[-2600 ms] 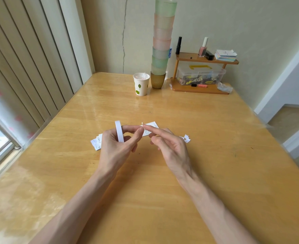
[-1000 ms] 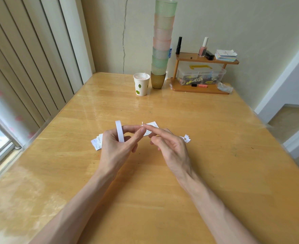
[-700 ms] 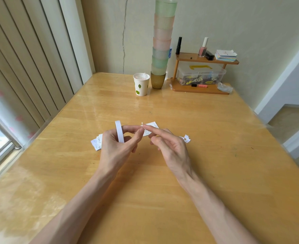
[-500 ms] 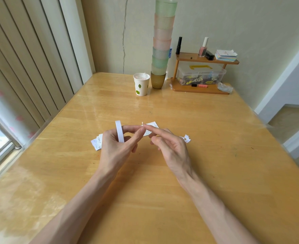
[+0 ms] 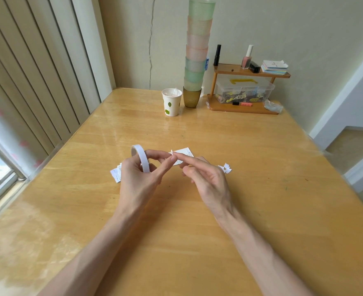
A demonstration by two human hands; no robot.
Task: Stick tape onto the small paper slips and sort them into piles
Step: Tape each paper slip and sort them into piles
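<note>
Tape roll [image 5: 141,158] pinched by left hand [image 5: 136,182], right hand [image 5: 208,180] — table [image 5: 272,199] edges well apart.

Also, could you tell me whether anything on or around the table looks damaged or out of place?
A long crack runs up the wall behind the paper cup. The stack of cups beside it is very tall, so it might topple easily. Otherwise nothing stands out.

No legible text, faint print on paper slip [image 5: 183,151] (too small to read), leaf mark on paper cup [image 5: 171,103]
</note>
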